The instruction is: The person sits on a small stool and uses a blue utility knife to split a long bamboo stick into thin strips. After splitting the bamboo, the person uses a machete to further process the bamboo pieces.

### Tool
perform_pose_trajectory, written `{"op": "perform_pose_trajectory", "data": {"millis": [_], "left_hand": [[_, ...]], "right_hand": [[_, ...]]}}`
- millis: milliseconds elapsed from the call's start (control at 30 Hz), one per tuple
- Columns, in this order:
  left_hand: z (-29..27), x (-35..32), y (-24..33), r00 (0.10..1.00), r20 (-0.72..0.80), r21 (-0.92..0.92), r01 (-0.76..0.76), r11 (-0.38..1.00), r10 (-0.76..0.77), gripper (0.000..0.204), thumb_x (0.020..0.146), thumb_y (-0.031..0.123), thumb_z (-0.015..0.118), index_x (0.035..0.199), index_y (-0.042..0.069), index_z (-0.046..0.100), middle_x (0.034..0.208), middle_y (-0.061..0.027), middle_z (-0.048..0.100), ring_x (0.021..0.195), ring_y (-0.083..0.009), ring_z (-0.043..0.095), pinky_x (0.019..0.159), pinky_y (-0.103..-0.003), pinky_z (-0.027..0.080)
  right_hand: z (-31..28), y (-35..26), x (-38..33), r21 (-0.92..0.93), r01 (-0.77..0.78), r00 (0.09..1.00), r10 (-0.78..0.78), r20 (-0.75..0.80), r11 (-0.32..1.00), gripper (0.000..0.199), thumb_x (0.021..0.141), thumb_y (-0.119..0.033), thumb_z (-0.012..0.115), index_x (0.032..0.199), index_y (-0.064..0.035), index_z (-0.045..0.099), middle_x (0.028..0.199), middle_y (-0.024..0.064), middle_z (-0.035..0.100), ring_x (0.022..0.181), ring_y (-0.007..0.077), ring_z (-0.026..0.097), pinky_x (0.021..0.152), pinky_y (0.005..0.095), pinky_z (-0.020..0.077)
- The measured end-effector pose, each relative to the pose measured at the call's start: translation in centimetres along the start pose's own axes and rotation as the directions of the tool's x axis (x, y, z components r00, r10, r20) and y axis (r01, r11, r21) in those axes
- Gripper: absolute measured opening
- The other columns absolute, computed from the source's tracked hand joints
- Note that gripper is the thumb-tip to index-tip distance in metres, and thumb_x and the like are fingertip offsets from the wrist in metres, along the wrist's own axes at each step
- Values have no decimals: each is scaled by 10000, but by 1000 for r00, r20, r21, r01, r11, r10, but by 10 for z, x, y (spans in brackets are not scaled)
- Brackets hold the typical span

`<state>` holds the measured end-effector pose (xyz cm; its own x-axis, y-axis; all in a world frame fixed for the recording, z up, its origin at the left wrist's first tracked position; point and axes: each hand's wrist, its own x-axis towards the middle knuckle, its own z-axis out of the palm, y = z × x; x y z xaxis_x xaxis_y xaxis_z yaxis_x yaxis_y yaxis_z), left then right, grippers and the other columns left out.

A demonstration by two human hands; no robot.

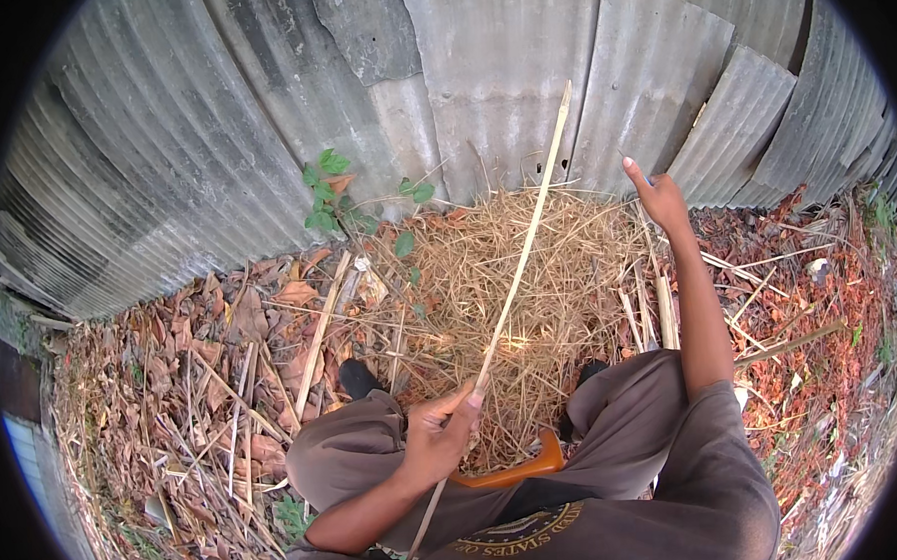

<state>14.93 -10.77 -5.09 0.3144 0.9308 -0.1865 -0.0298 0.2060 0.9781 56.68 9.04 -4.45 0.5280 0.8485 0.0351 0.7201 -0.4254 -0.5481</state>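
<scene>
A long, thin bamboo strip [522, 252] runs slantwise from beside my lap up toward the metal wall. Its upper part is pale and narrows to a point, while the lower end looks greyer. My left hand [442, 430] is closed around it just above my lap, thumb along the strip. Out to the right, my right hand [662, 201] is raised, apart from the strip, with fingers curled and thumb pointing up. Something small and dark shows at its fingers, too small to name. Below the strip lies a heap of straw-coloured shavings [567, 245].
Corrugated metal sheets [499, 68] form a wall ahead. Dry leaves [201, 341] and loose sticks [321, 336] cover the ground at left; split pieces [666, 311] lie at right. A curved orange-brown object [522, 469] sits between my legs. A green plant [325, 195] grows by the wall.
</scene>
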Motion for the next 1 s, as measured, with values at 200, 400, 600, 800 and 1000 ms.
{"op": "perform_pose_trajectory", "data": {"millis": [200,400,600,800,1000], "left_hand": [[-11,3,1,993,-115,-98,-35,995,24,277,974,167,560,1209,37,629,650,56,510,489,16,382,424,-168,308],[-16,8,-1,969,-245,-9,-34,999,31,246,944,107,603,1166,14,652,665,50,523,588,7,424,515,-168,353],[-13,10,1,962,-261,20,-77,997,79,264,932,82,613,1183,3,640,719,60,536,636,-5,442,552,-177,376],[-7,7,9,970,-243,30,-1,1000,9,280,932,66,608,1202,-3,627,742,66,536,673,-2,448,589,-176,391],[-10,4,-8,973,-209,138,-71,988,100,268,934,46,594,1194,-15,625,785,48,555,691,-3,452,613,-175,401]], "right_hand": [[0,-96,-117,17,485,864,-482,142,874,789,767,-764,526,573,-6,628,454,133,514,488,311,583,535,426,466],[36,-111,-191,32,815,565,-807,174,578,745,716,-789,551,571,-66,653,451,105,534,449,295,589,471,414,477],[61,-108,-201,107,880,441,-880,177,463,676,691,-743,626,509,-97,550,442,71,498,406,277,542,461,396,445],[65,-108,-200,51,889,441,-880,176,455,677,709,-738,614,501,-95,563,425,71,492,385,276,526,447,381,432],[65,-104,-164,-89,740,672,-730,122,667,703,737,-746,571,503,-82,576,408,84,489,392,269,541,427,393,427]]}}
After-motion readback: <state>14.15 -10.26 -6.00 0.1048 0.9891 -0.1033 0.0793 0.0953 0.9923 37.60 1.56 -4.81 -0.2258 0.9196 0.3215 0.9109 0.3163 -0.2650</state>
